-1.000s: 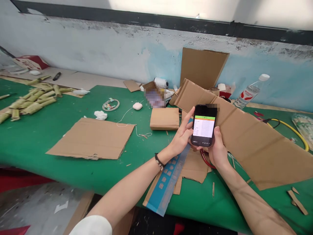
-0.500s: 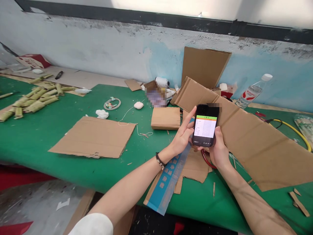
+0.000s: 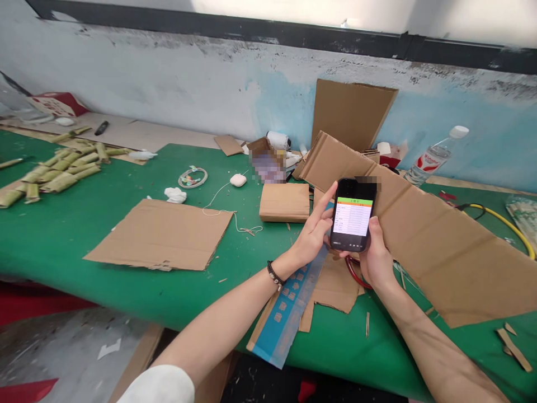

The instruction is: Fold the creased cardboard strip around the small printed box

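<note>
Almost nothing has moved since half a second ago: our phone sits at nearly the same spot right of centre in the frame, and only our left index finger has stretched a little higher along its left edge. We hold the phone above the green table with its long axis close to upright in the picture, its top end leaning slightly right and pointing toward the wall at the top of the frame. Its lit screen faces us, with a green and orange band above a white list. Our right hand is curled around the lower right edge, thumb pressed on the side, clamped on the phone. Our left hand closes on the lower left corner, index finger lying along the edge, a dark bracelet on its wrist. Just under the hands lies a red loop on a torn cardboard piece, with a blue printed strip running down toward the table's near edge. Behind the phone a long creased cardboard sheet slants toward the lower right. Left of the hands stands a small brown box, and farther left lies a flat cardboard panel. At the upper right a water bottle leans near the wall, and a pile of greenish sticks fills the upper left.
</note>
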Demonstrator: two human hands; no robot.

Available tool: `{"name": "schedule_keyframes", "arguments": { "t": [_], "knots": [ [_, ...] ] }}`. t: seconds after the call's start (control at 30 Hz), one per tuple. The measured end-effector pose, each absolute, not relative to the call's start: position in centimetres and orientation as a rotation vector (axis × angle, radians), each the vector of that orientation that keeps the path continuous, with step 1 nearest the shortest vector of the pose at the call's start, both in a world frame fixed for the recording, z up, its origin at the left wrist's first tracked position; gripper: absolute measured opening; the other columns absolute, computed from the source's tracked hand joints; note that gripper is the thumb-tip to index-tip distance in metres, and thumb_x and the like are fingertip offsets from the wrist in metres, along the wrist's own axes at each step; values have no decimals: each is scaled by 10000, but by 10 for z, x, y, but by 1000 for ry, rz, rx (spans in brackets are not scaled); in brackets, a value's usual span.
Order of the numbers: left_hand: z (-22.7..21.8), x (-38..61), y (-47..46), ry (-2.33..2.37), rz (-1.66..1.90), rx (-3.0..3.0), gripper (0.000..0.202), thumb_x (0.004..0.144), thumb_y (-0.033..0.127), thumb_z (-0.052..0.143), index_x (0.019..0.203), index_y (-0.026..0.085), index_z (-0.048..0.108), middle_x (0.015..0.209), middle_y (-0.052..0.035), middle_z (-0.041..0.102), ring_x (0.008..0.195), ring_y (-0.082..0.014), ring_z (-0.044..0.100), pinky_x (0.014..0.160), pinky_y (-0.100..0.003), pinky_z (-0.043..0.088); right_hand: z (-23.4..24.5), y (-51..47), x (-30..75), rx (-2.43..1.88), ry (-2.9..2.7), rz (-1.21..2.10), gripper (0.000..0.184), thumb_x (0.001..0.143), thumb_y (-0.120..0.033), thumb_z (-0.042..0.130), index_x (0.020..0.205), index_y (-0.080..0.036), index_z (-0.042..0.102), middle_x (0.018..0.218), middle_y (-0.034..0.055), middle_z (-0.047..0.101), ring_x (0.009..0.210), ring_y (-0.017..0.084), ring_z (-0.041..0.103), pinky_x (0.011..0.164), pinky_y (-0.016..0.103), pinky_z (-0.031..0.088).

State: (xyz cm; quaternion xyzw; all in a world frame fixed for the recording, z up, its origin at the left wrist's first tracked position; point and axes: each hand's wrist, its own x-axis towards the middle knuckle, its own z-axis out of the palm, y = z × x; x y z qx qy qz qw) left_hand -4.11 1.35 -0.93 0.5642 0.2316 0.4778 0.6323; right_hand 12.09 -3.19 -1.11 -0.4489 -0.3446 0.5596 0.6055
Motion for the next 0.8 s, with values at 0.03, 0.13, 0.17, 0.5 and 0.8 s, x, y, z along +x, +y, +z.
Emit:
{"name": "schedule_keyframes", "arguments": {
  "t": [0.03,0.13,0.17,0.5,0.8],
  "knots": [
    [-10,-41,14,526,1095,1288,860,1067,320,519,1854,449,197,1584,-105,699,743,-135,690,555,-221,592,-11,-32,121,-1038,-799,1295,743,1006,-835,644,1243,-169,876,1005,125,915,800,294,888,497,293,683],
    [-10,-41,14,520,1105,1287,856,1066,333,527,1853,444,211,1580,-108,706,732,-133,688,541,-215,578,-11,-32,121,-1029,-805,1293,735,1006,-830,651,1230,-170,884,1007,130,914,876,311,897,504,289,685],
    [-10,-41,14,520,1108,1288,853,1066,336,528,1852,444,216,1582,-107,707,732,-134,690,538,-214,573,-11,-32,121,-1025,-806,1293,734,1006,-830,653,1231,-171,886,1012,130,915,889,313,898,506,289,687],
    [-11,-41,14,544,1112,1302,848,1085,353,528,1856,445,187,1659,-108,652,748,-133,685,533,-204,533,-10,-32,120,-1037,-796,1278,725,1009,-820,659,1242,-169,876,1002,120,914,720,261,863,488,284,677],
    [-9,-41,13,541,1123,1302,819,1088,366,543,1846,446,245,1681,-105,632,727,-120,658,517,-198,511,-9,-33,120,-1054,-777,1292,736,1004,-824,659,1241,-162,878,1008,126,913,730,258,858,493,282,672]
  ]
}}
